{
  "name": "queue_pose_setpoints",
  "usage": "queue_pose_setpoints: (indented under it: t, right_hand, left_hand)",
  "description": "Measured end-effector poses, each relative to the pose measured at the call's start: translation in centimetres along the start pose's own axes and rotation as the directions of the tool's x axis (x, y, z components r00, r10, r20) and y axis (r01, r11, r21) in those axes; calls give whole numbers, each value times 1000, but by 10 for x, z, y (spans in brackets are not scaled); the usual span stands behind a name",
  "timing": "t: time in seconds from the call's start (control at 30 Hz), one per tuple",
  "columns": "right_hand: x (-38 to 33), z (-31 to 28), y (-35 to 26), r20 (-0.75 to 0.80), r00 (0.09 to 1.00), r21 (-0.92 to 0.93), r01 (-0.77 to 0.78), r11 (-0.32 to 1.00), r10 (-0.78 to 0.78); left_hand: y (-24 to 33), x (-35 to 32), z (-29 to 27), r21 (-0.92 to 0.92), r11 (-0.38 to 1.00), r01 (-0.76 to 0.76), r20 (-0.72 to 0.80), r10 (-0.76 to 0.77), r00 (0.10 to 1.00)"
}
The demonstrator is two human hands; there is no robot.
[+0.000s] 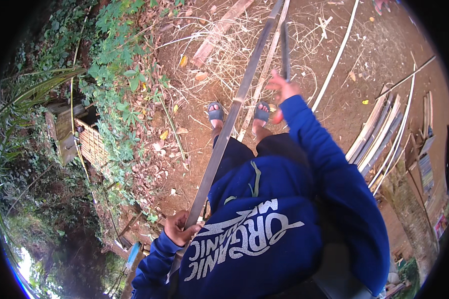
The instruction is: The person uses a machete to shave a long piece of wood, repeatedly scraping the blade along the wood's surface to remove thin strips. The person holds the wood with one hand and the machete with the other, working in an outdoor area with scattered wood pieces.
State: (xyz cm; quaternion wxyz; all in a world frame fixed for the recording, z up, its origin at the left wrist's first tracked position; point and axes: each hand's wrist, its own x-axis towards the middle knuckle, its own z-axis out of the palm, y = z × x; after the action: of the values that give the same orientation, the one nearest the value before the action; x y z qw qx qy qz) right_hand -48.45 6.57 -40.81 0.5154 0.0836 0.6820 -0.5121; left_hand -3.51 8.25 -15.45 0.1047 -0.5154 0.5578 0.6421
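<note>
A long bamboo strip [228,122], dark on its upward side, runs slantwise from the top of the view down to my left side. Near its lower end, my left hand [177,229] is closed round it, thumb on top. My right hand [285,93] is out in front, to the right of the strip and apart from it, smeared by motion. From it a long dark blade, seemingly a machete [285,47], points away from me; the handle is hidden. A thinner, pale strip [260,82] lies between the dark strip and the blade.
Thin shavings [304,74] litter the brown soil ahead, beside a reddish plank [219,32]. Split bamboo pieces [376,132] are stacked at the right, near a tree trunk [409,219]. A long pale strip [338,57] crosses the ground. Green plants [119,65] border the left side.
</note>
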Motion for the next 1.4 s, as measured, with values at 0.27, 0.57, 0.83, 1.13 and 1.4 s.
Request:
queue_pose_setpoints:
  t: [0.27, 0.57, 0.83, 1.13, 1.4]
  right_hand:
    - [8, 59, 58, 267, 960, 405, -187, 895, 80]
    - [-62, 98, 47, 214, 953, 248, 158, 956, -214]
    - [-150, 136, -4, 235, 896, 168, 345, 923, -377]
    - [-226, 117, -75, 589, 436, -595, 804, 0, -680]
    - [-221, 130, -107, 551, 426, -756, 620, -212, -717]
  left_hand:
    - [-54, -10, -13, 311, 950, -16, -12, 21, 1000]
    - [-100, 35, -75, 449, 890, -79, -8, 93, 996]
    - [81, 185, -38, -267, 961, -71, 83, 96, 992]
    - [137, 149, -49, -337, 876, -347, -38, 355, 934]
    - [148, 126, -72, -244, 883, -401, 48, 424, 905]
